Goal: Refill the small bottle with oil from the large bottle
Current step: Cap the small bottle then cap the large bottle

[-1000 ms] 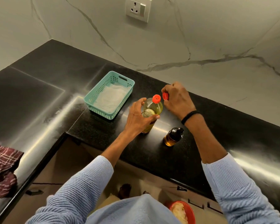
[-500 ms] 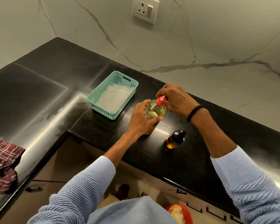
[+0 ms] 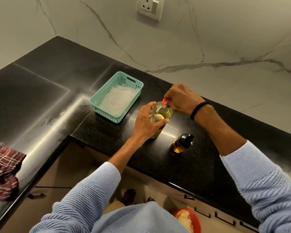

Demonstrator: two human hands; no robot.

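The large clear bottle point(image 3: 163, 112) of yellow oil stands upright on the black counter point(image 3: 158, 158). My left hand point(image 3: 146, 125) wraps around its body from the left. My right hand point(image 3: 181, 98) comes from the right, its fingers closed on the red cap point(image 3: 165, 100) at the top of the bottle. The small bottle point(image 3: 181, 143), amber with a black cap on, stands upright a little to the right and nearer to me, touched by neither hand.
A teal plastic basket point(image 3: 97, 101) lined with white paper sits left of the bottles. A dark red checked cloth point(image 3: 3, 170) lies on the counter's left arm. A wall socket point(image 3: 149, 7) is above. A red bowl point(image 3: 196, 219) sits below the counter edge.
My right hand, which held a red cap beside the bottle's neck, has moved left onto the top of the large bottle and closed there. My left hand keeps its hold.
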